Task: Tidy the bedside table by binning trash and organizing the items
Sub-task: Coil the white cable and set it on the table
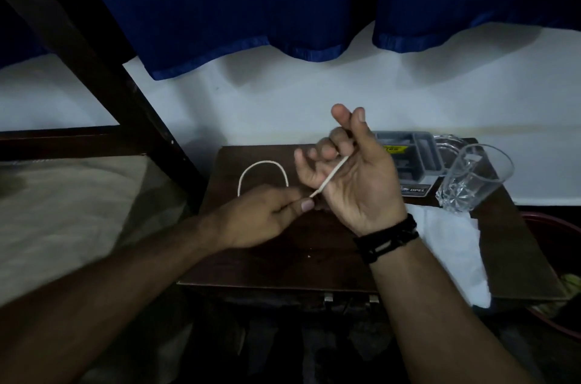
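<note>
A white cable (262, 164) loops over the dark wooden bedside table (515, 245). My left hand (264, 217) pinches the cable between thumb and fingers just above the tabletop. From there the cable runs taut up across the palm of my right hand (355, 176), which is raised palm toward me, and passes between its curled fingers. A clear drinking glass (471, 179) stands at the table's right rear. A white tissue or cloth (452, 251) lies on the right side of the table.
A grey plastic tray (418, 154) sits on a dark box at the back of the table, partly hidden by my right hand. A red basin (562, 314) stands on the floor at right. A bed (63, 210) with a dark frame is to the left. Blue curtains (283, 6) hang above.
</note>
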The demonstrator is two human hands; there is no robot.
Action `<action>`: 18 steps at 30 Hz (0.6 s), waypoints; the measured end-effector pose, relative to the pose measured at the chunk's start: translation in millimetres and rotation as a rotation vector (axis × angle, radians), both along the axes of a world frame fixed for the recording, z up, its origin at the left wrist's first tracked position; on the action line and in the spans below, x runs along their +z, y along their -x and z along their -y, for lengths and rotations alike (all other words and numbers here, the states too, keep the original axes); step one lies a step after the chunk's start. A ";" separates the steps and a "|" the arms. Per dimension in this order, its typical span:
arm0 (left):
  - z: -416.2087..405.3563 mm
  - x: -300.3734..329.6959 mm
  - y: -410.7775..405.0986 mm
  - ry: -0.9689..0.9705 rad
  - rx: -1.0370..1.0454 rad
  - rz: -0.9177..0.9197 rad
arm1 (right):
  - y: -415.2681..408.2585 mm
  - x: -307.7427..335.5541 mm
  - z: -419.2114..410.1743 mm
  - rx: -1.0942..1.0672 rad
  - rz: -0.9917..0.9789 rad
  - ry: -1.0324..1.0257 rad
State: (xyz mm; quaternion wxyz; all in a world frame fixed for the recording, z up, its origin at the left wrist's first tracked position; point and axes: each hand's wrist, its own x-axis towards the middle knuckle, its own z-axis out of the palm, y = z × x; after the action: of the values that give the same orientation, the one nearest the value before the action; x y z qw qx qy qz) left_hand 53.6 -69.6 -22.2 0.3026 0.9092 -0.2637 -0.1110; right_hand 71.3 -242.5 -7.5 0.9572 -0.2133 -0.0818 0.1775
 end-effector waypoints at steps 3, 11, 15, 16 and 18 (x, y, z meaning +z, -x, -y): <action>-7.2 9.6 -2.0 -0.234 -0.091 0.021 | -2.6 -24.9 -2.0 -0.224 -0.041 0.433; -28.1 62.1 -2.6 -0.552 -0.244 0.234 | 7.0 -62.2 -17.6 -0.270 0.513 1.308; -49.1 88.4 -21.8 -0.568 -0.236 0.266 | 15.8 -52.2 -20.0 0.076 0.326 1.140; -53.1 91.1 -25.4 -0.540 -0.244 0.276 | 17.1 -47.7 -21.4 0.138 0.300 1.086; -57.2 93.3 -31.0 -0.486 -0.280 0.308 | 20.4 -40.8 -23.7 0.305 0.274 0.929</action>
State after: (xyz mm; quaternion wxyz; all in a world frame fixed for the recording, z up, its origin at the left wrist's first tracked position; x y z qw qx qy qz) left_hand 84.7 -12.4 71.1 0.0149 0.9158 -0.3949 -0.0723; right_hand 50.9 -218.8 -48.3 0.7050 -0.6233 -0.1492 0.3035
